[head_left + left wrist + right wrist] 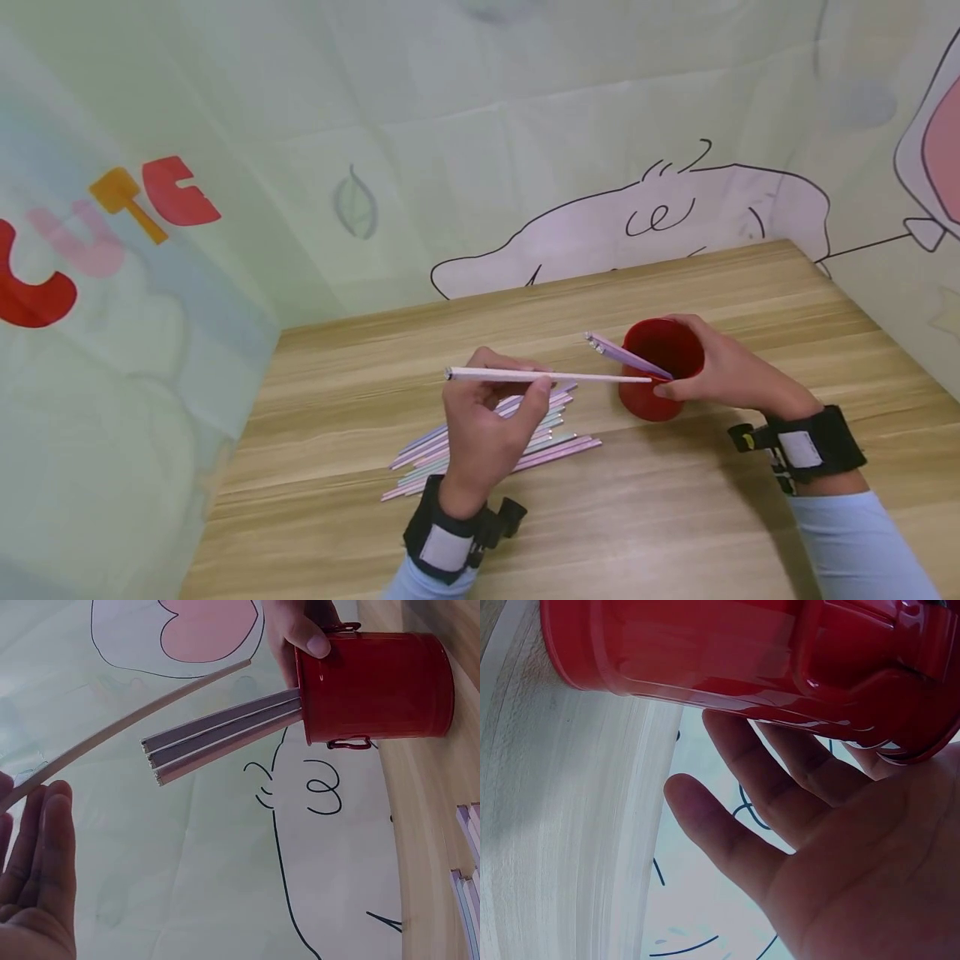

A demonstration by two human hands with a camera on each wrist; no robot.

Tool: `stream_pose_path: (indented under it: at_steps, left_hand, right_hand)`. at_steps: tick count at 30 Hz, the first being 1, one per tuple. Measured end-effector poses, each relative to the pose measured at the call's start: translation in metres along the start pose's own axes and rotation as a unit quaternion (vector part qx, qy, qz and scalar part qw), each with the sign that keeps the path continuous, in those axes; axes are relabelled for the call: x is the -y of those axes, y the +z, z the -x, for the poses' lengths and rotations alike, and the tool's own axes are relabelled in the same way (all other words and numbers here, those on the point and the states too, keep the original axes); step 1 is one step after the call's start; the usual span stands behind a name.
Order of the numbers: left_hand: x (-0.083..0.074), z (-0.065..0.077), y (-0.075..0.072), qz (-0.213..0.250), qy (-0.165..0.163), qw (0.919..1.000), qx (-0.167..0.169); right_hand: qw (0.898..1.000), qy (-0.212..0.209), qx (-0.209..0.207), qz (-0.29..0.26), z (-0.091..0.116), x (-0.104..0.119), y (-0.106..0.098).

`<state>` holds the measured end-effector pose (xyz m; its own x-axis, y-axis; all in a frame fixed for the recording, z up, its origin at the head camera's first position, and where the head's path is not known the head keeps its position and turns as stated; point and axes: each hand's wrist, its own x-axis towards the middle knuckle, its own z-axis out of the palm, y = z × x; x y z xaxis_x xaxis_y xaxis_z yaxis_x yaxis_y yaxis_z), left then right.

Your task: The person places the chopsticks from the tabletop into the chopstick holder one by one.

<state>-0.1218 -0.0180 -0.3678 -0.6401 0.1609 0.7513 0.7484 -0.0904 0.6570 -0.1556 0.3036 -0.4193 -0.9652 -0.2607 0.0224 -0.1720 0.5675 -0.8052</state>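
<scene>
My left hand [483,429] pinches a pale chopstick [592,377] between thumb and fingers, holding it nearly level. Its thin tip points right and overlaps the front rim of a small red metal bucket [648,407] in the head view. The bucket stands upright on the table, with little wire handles at its sides in the left wrist view. Purple and pink chopsticks [217,735] lean out of its mouth. My right hand [738,371] grips the bucket from the right, thumb at the rim; in the right wrist view its fingers [757,772] lie along the far side.
A loose pile of several pastel chopsticks [558,451] lies on the wooden table [600,533], partly behind the left hand. A printed cloth backdrop [450,167] rises along the table's back and left edges.
</scene>
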Motion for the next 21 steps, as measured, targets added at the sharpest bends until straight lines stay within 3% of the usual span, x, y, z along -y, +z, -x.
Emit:
stream_pose_path:
  at_steps: [11,21]
  left_hand:
    - [0.002,-0.003,0.016,0.000,-0.009,1.0000,0.001]
    - [0.009,-0.001,0.025,-0.047,-0.017,0.9987,0.009]
  right_hand:
    - [1.000,-0.009,0.000,-0.001,0.000,-0.001,0.000]
    - [1.000,-0.004,0.000,-0.004,-0.001,0.002,0.001]
